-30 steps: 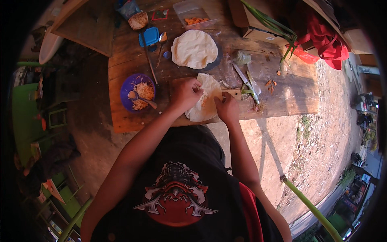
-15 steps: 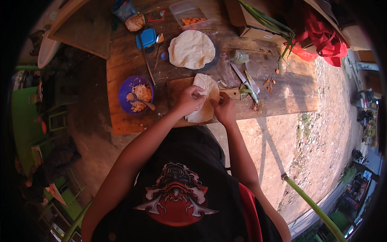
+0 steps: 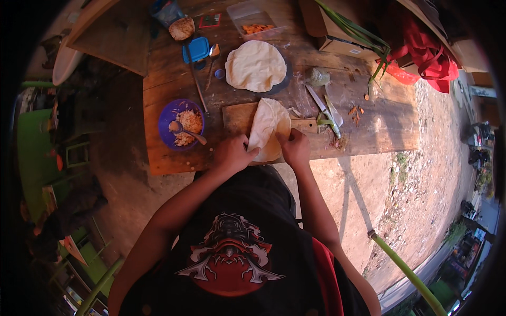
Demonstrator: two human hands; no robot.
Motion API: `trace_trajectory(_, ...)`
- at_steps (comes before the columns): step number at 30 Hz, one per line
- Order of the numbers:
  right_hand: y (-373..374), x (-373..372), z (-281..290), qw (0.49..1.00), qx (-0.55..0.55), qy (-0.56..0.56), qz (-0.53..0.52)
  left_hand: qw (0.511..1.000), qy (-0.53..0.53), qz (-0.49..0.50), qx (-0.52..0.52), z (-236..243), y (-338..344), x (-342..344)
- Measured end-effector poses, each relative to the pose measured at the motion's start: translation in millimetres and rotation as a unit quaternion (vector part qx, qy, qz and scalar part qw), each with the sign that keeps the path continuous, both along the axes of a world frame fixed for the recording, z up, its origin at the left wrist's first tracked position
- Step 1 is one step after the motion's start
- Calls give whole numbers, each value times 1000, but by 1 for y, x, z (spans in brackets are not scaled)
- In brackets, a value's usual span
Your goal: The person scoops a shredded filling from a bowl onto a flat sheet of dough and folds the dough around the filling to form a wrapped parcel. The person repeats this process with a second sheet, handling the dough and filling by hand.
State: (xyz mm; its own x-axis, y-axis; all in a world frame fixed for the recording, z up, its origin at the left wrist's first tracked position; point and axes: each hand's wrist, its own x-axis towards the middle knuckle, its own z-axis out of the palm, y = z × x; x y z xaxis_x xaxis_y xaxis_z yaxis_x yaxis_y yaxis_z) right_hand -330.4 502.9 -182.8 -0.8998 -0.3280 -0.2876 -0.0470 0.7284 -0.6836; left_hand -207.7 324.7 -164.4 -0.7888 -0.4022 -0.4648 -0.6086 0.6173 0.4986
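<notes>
A thin, pale round wrapper (image 3: pixel 268 124), folded over on its left side, lies on a wooden cutting board (image 3: pixel 238 117) at the table's front edge. My left hand (image 3: pixel 234 152) is closed at the wrapper's lower left edge, thumb and finger pinching it. At its right edge, my right hand (image 3: pixel 295 148) is curled with the thumb and fingers on the thin sheet. What lies under the fold is hidden. A stack of similar round wrappers (image 3: pixel 255 66) rests on a dark plate just beyond the board.
Left of the board stands a purple bowl (image 3: pixel 167 138) of crumbly orange filling with a spoon (image 3: pixel 194 135). A knife (image 3: pixel 322 109) and plastic wrap lie to the right. Farther back are a blue lid (image 3: pixel 196 49), a clear container (image 3: pixel 247 11) of orange strips and a cardboard box (image 3: pixel 342 46).
My left hand has moved down and left, from the wrapper's middle to its lower left edge. The folded flap lies smoother. My right hand stays at the right edge.
</notes>
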Motion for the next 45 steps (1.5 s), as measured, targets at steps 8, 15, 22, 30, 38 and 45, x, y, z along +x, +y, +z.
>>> trace_trajectory(8,-4,7,-11,998,0,57,-37,994,-106,-36,0,19,0,-5)
trace_trajectory(15,1,7,-42,985,-121,-39,-115,967,194,-142,-78,16,-2,-30)
trace_trajectory(22,-14,13,-5,966,-177,-136,-128,933,234,-241,-126,-9,-8,-52)
trace_trajectory(30,-35,22,3,983,-161,-72,-44,954,249,-144,-91,-3,-8,-38)
trace_trajectory(38,-50,26,-6,992,-123,2,39,982,133,88,103,-21,-3,3)
trace_trajectory(45,-37,9,-16,989,-129,-23,71,979,76,147,120,-26,-4,5)
